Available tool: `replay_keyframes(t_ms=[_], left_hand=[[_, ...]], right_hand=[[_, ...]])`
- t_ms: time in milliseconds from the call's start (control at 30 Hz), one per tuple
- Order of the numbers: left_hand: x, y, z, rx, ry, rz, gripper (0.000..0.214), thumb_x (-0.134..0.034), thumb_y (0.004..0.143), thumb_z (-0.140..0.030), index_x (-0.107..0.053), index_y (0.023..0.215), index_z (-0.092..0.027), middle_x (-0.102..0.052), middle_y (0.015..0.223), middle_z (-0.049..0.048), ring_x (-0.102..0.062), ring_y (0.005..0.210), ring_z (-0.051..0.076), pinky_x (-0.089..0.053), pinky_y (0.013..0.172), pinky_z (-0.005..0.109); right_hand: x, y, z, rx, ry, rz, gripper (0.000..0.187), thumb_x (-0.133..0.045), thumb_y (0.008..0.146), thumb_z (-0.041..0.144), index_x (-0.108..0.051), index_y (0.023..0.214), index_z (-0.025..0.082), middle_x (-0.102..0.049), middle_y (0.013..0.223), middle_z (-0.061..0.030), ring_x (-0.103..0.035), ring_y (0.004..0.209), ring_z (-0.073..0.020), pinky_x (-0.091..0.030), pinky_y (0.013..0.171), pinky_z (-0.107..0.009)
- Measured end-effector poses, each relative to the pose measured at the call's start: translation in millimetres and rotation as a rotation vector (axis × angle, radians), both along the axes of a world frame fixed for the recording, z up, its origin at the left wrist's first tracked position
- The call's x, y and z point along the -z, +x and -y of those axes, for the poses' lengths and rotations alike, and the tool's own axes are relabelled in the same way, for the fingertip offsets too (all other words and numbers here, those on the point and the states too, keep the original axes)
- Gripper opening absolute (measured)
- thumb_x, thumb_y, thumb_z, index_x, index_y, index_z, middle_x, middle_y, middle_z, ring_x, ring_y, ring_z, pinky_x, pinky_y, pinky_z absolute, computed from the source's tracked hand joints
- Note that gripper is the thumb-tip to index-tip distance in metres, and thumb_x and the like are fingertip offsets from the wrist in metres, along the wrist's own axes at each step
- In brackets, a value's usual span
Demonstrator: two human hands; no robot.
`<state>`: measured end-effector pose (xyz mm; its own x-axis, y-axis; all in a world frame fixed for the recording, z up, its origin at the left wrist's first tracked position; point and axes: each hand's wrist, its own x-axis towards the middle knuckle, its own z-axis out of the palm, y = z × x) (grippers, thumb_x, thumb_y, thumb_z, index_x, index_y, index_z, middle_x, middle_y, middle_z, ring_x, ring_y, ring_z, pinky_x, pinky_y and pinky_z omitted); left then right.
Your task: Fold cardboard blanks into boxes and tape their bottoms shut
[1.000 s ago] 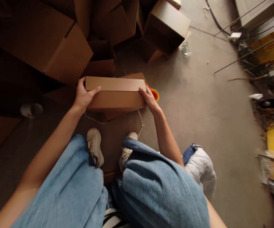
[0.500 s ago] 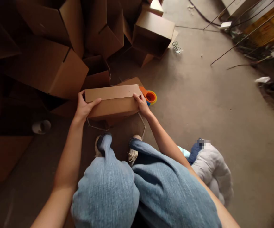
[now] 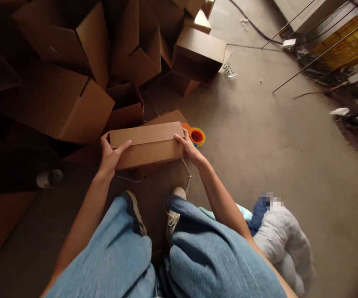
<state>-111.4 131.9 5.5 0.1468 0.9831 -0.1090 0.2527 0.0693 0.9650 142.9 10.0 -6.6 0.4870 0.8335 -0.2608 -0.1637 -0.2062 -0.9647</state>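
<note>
Grasping a closed cardboard box (image 3: 148, 155) at both ends, the left hand (image 3: 110, 157) and right hand (image 3: 189, 148) clasp it firmly, apparently to steady it and keep its flap (image 3: 144, 134) down, just beside a tape roll (image 3: 196, 136) near a pile of boxes (image 3: 64, 103).

The long brown box (image 3: 146, 145) now tips, with its right end higher than its left end. Before, it lay almost straight across. The left hand (image 3: 110, 156) and the right hand (image 3: 189, 147) have tipped with it, and the box sits lower in the view. More of the orange tape roll (image 3: 196, 137) shows now, with its round hole easy to see. The left shoe (image 3: 134, 212) is now mostly hidden behind the blue jeans leg (image 3: 110, 252).
</note>
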Motion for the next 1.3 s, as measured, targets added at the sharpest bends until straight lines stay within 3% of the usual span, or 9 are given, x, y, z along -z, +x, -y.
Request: replay_keyframes(t_ms=[200, 467, 567, 667, 800, 900, 1100, 1233, 1300], left_hand=[[-9.1, 2, 10, -0.056, -0.042, 0.052, 0.082, -0.09, 0.054, -0.036, -0.046, 0.122, -0.025, -0.055, 0.13, 0.0087, -0.054, 0.126, 0.028, -0.039, 0.114, 0.045], [-11.9, 3, 8, -0.083, -0.043, -0.036, 0.08, -0.091, 0.053, -0.036, -0.048, 0.119, -0.025, -0.057, 0.128, 0.0076, -0.055, 0.125, 0.028, -0.042, 0.112, 0.047], [-9.1, 2, 7, -0.078, -0.026, -0.035, 0.081, -0.092, 0.053, -0.036, -0.048, 0.12, -0.025, -0.058, 0.126, 0.0071, -0.056, 0.123, 0.028, -0.042, 0.112, 0.048], [-5.9, 0, 7, -0.057, -0.013, -0.024, 0.079, -0.091, 0.055, -0.036, -0.047, 0.12, -0.026, -0.057, 0.126, 0.0065, -0.056, 0.124, 0.028, -0.042, 0.112, 0.047], [-2.5, -1, 3, -0.045, -0.004, -0.034, 0.078, -0.091, 0.056, -0.035, -0.046, 0.119, -0.025, -0.055, 0.126, 0.0068, -0.054, 0.125, 0.028, -0.042, 0.112, 0.048], [1.7, -2, 1, -0.043, 0.019, -0.026, 0.078, -0.091, 0.055, -0.034, -0.045, 0.118, -0.026, -0.055, 0.124, 0.0062, -0.054, 0.126, 0.029, -0.041, 0.113, 0.05], [10.2, -3, -1, -0.049, 0.048, -0.005, 0.078, -0.092, 0.055, -0.033, -0.046, 0.118, -0.025, -0.053, 0.123, 0.0065, -0.051, 0.129, 0.029, -0.038, 0.115, 0.052], [11.6, -2, -1, -0.053, 0.057, 0.014, 0.079, -0.091, 0.055, -0.033, -0.045, 0.118, -0.025, -0.053, 0.127, 0.0077, -0.051, 0.128, 0.029, -0.039, 0.114, 0.051], [11.8, -2, -1, -0.049, 0.054, 0.014, 0.08, -0.091, 0.055, -0.033, -0.044, 0.119, -0.025, -0.051, 0.13, 0.0089, -0.051, 0.128, 0.03, -0.039, 0.114, 0.051]], right_hand=[[-5.8, 5, 3, -0.007, -0.015, -0.01, 0.061, -0.07, 0.073, 0.054, -0.053, 0.126, 0.027, -0.063, 0.135, -0.0081, -0.058, 0.125, -0.028, -0.045, 0.109, -0.044], [12.7, 20, 2, -0.009, 0.034, -0.003, 0.06, -0.068, 0.079, 0.062, -0.06, 0.127, 0.029, -0.063, 0.137, -0.0086, -0.06, 0.122, -0.0269, -0.05, 0.102, -0.042], [28.3, 47, 7, 0.138, -0.041, 0.206, 0.055, -0.047, 0.091, 0.065, -0.065, 0.119, 0.022, -0.066, 0.129, -0.0133, -0.06, 0.121, -0.0269, -0.05, 0.1, -0.043], [50.9, 65, 16, 0.306, -0.246, 0.595, 0.054, -0.054, 0.09, 0.057, -0.061, 0.123, 0.015, -0.062, 0.128, -0.02, -0.059, 0.121, -0.0294, -0.047, 0.104, -0.046], [75.0, 61, 23, 0.209, -0.475, 0.809, 0.066, -0.069, 0.082, 0.038, -0.049, 0.139, 0.009, -0.05, 0.143, -0.0261, -0.05, 0.133, -0.0352, -0.043, 0.109, -0.048], [76.9, 55, 18, 0.175, -0.476, 0.772, 0.045, -0.065, 0.081, 0.024, -0.06, 0.124, 0.012, -0.062, 0.132, -0.0217, -0.052, 0.131, -0.0344, -0.035, 0.114, -0.051], [35.7, 83, 13, 0.277, -0.375, 0.651, 0.024, -0.057, 0.082, 0.04, -0.062, 0.087, 0.017, -0.069, 0.088, -0.0123, -0.065, 0.09, -0.0266, -0.051, 0.088, -0.044], [-23.3, 99, 15, 0.359, -0.176, 0.542, 0.035, -0.044, 0.086, 0.056, -0.048, 0.075, 0.022, -0.056, 0.073, -0.0005, -0.057, 0.071, -0.0163, -0.05, 0.068, -0.029], [-62.4, 94, 13, 0.496, 0.099, 0.362, 0.033, -0.047, 0.084, 0.055, -0.043, 0.074, 0.024, -0.049, 0.071, 0.0015, -0.052, 0.065, -0.014, -0.047, 0.059, -0.025]])
